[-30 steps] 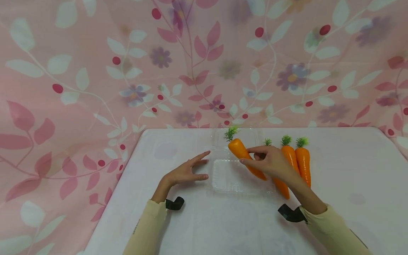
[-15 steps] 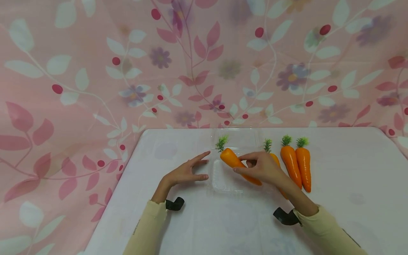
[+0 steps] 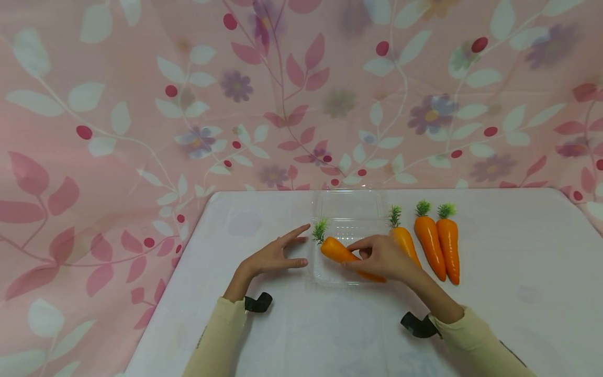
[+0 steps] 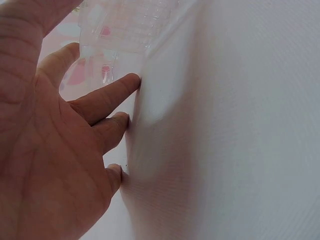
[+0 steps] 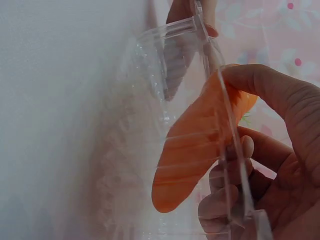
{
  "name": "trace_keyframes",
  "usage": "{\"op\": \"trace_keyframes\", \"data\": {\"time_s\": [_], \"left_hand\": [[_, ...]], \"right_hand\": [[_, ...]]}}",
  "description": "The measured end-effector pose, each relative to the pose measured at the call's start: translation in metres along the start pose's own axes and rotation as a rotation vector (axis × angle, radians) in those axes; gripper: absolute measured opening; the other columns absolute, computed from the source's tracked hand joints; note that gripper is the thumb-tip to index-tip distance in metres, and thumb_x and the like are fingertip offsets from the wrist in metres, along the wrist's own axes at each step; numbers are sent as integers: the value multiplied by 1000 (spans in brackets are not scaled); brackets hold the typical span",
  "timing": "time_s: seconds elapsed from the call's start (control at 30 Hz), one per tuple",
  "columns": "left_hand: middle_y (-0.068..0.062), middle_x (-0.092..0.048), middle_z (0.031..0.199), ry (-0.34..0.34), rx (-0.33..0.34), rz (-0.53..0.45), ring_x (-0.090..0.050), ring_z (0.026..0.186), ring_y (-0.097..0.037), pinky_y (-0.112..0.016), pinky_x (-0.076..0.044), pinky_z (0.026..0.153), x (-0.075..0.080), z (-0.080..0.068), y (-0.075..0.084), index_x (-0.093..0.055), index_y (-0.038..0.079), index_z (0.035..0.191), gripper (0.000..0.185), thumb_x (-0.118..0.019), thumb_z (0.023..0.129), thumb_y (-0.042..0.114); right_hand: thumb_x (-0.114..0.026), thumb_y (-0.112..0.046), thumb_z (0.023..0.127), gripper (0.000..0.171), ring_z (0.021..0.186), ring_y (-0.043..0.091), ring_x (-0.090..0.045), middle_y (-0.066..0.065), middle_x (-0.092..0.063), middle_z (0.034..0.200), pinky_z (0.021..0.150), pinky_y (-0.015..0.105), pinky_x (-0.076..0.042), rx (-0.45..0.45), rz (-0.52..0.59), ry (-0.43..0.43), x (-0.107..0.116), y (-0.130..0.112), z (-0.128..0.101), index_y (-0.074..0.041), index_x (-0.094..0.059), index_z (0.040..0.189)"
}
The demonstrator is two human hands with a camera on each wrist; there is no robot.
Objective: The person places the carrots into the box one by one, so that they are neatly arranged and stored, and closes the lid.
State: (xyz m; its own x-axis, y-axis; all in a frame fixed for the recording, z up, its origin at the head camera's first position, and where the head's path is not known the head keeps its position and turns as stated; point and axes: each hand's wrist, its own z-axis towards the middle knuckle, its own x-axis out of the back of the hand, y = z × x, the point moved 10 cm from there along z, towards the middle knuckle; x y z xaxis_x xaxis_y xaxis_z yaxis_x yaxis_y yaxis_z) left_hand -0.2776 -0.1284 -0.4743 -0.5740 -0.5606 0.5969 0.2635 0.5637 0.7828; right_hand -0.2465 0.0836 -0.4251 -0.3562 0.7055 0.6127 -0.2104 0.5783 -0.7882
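Note:
My right hand (image 3: 383, 257) pinches an orange toy carrot (image 3: 335, 250) with a green leafy top between thumb and fingers. It holds the carrot slanted over the clear plastic container (image 3: 325, 273), whose lid stands open at the back. In the right wrist view the carrot's pointed end (image 5: 175, 185) shows through the container's clear wall, tilted down inside it. Left of the container, my left hand (image 3: 272, 256) lies with its fingers spread and holds nothing. Its fingertips rest on the white table in the left wrist view, with the container (image 4: 127, 30) just beyond them.
Right of the container lies one carrot (image 3: 405, 242), partly hidden behind my right hand. Two more carrots (image 3: 428, 241) lie side by side farther right. A pink floral cloth (image 3: 292, 104) hangs behind the white table (image 3: 330, 330).
My right hand has moved left and nearer to me, lowering the carrot toward the container and turning it flatter. The left hand has stayed in place.

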Motion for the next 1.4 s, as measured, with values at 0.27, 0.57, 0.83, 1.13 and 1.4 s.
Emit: {"op": "trace_keyframes", "data": {"time_s": [0.27,0.57,0.83,1.13,1.4], "left_hand": [[7,-44,150,3,10,4,-28,144,-16,-58,-20,113,0,0,-1,-20,39,157,90,-73,86,49],[5,-43,151,3,-5,2,-27,145,-17,-60,-18,114,-1,1,-3,-21,36,158,89,-73,87,48],[2,-42,152,-8,-16,-22,-26,145,-18,-59,-19,114,-2,0,0,-20,34,158,89,-73,87,46],[2,-43,151,-3,-12,-4,-26,145,-19,-58,-19,114,-2,0,1,-20,34,158,89,-73,87,46],[1,-43,151,5,-16,6,-27,145,-19,-60,-15,114,0,0,1,-20,34,158,89,-73,87,46]], "right_hand": [[-84,-37,78,31,57,14,-44,-4,-46,59,51,23,-30,9,-80,-41,-10,1,-2,-19,-79,104],[-83,-41,77,37,61,14,-46,-5,-46,60,53,24,-34,31,-125,-103,-18,2,-2,-18,-79,105],[-83,-38,77,35,58,14,-46,-4,-47,58,52,24,-32,9,-128,-151,-22,4,-3,-17,-79,105],[-83,-36,79,36,51,10,-41,-6,-44,55,50,22,-29,31,-161,-160,-24,5,-5,-15,-78,109],[-80,-38,83,32,51,10,-42,-7,-45,55,50,22,-31,38,-176,-170,-25,5,-5,-18,-78,108]]}}
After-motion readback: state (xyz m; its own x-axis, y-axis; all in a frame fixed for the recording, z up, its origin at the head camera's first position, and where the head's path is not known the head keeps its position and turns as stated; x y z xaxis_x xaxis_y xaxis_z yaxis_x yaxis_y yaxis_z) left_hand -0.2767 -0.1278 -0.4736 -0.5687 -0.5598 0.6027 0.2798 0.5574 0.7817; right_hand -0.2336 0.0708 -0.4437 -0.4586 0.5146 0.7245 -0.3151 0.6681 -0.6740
